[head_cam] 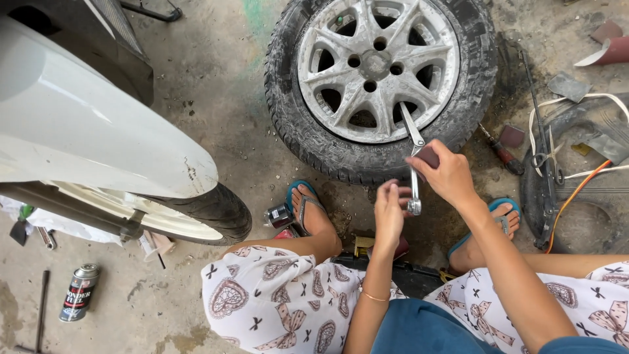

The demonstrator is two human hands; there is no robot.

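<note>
While the right hand (445,172) grips the wrench (413,157), the left hand (391,213) steadies it

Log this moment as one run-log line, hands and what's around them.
right hand: gripping metal wrench | left hand: at wrench's lower end | wheel: flat on floor ahead | spray can: lying far left

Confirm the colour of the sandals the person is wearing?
Blue-edged sandals with grey straps, one on each foot; best seen in the head view, just below the wheel.
</note>
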